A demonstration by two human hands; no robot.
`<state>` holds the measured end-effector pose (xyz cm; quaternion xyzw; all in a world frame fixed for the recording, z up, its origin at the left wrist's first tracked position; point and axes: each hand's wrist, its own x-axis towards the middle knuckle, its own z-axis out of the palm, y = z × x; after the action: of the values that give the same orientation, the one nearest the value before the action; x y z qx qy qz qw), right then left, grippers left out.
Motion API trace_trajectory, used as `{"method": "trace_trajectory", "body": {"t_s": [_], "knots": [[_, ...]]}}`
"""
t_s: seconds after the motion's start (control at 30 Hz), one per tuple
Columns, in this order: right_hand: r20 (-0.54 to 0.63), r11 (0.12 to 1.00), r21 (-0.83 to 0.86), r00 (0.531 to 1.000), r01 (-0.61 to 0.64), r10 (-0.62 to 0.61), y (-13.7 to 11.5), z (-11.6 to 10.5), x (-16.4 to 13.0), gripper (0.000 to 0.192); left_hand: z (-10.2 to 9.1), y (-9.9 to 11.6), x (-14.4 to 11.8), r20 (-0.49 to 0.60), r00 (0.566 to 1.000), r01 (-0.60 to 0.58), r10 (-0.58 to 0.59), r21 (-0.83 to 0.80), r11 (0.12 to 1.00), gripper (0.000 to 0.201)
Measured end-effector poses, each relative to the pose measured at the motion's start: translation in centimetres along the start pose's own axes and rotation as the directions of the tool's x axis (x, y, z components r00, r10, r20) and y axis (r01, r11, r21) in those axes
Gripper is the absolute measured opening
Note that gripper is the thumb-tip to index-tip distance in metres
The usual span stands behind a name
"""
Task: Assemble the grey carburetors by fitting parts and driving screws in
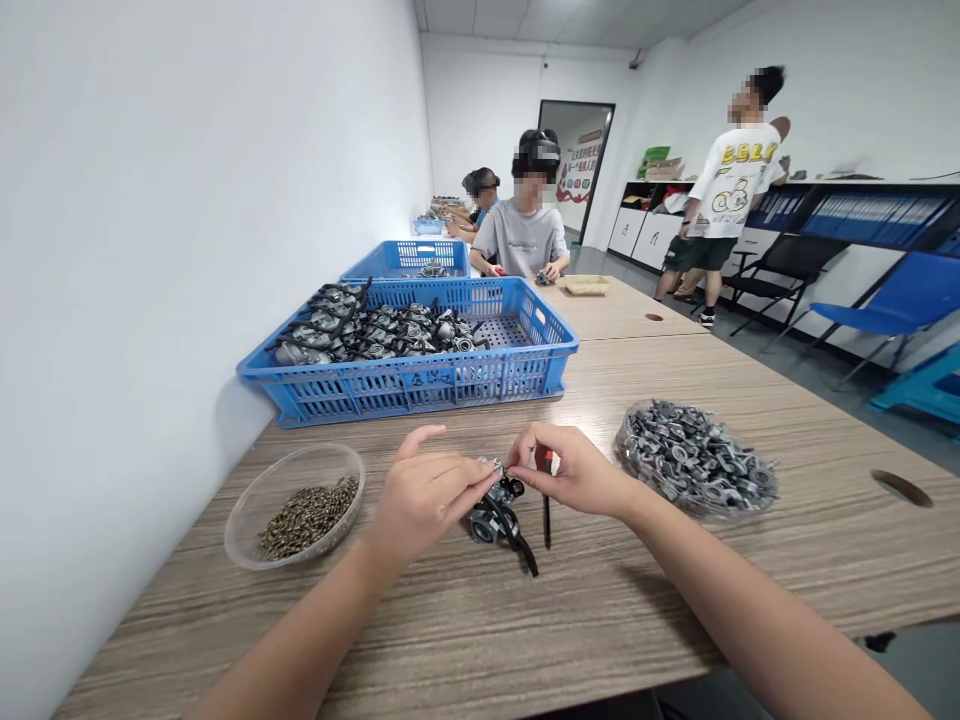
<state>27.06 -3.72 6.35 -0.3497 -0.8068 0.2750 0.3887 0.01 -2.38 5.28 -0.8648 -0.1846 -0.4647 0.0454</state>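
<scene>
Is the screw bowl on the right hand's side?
No, the bowl of brass-coloured screws sits on the left hand's side; loose grey metal parts are on the right hand's side.

Here the left hand (431, 495) masks part of the metal assembly (487, 522), and whatever sits at the right hand's (574, 468) fingertips is too small to tell! That hand hides a stretch of the red-and-black tool (547, 520). Forearms (300, 630) leave the near edge; a blue stool (919, 388), the right.
</scene>
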Motion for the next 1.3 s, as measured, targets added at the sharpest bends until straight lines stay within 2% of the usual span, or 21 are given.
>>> {"method": "trace_trajectory", "body": {"t_s": [0.23,0.43,0.6,0.77,0.97,1.3], "knots": [[0.014,0.999,-0.023,0.999,0.029,-0.029,0.2,0.0,-0.1,0.02,0.3,0.1,-0.1,-0.018,0.999,0.05,-0.051,-0.027,0.998,0.01],[0.023,0.982,-0.163,0.996,0.091,-0.088,0.2,0.1,-0.3,0.017,0.6,0.0,-0.2,-0.039,0.987,0.151,-0.153,-0.065,0.986,0.007],[0.043,0.968,-0.205,0.989,0.148,-0.142,-0.1,-0.1,-0.3,0.015,1.0,-0.1,-0.4,-0.06,0.969,0.233,-0.24,-0.105,0.967,0.01],[0.051,0.974,-0.196,0.993,0.116,-0.108,-0.1,-0.1,-0.4,0.016,1.2,0.0,-0.4,-0.088,0.96,0.255,-0.267,-0.13,0.958,0.009],[0.008,0.979,-0.185,0.997,0.083,-0.083,-0.1,0.4,-0.4,0.01,1.4,-0.2,-0.6,-0.119,0.956,0.25,-0.267,-0.141,0.958,0.011],[-0.099,0.982,-0.133,0.984,0.133,-0.147,0.2,0.9,-0.3,0.005,1.5,0.1,-0.4,-0.166,0.878,0.412,-0.449,-0.217,0.885,0.011]]}}
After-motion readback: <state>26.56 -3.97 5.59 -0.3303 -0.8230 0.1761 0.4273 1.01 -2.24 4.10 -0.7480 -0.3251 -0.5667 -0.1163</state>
